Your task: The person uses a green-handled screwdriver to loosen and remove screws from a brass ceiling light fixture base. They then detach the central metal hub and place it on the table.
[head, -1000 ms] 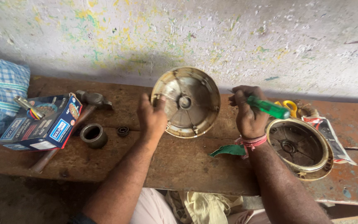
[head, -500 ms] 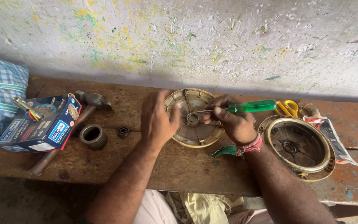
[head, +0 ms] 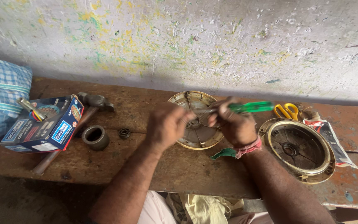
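Left of frame: a blue carton (head: 42, 126), a hammer (head: 93, 102) and a metal ring (head: 95, 137) lie on the wooden bench (head: 179, 170). Centre: your left hand (head: 167, 124) rests curled fingers on the round metal cover (head: 195, 121). Your right hand (head: 235, 124) pinches a green-handled screwdriver (head: 249, 107) at the cover's hub. Right: a second round housing (head: 299, 147) and yellow scissors (head: 286, 110).
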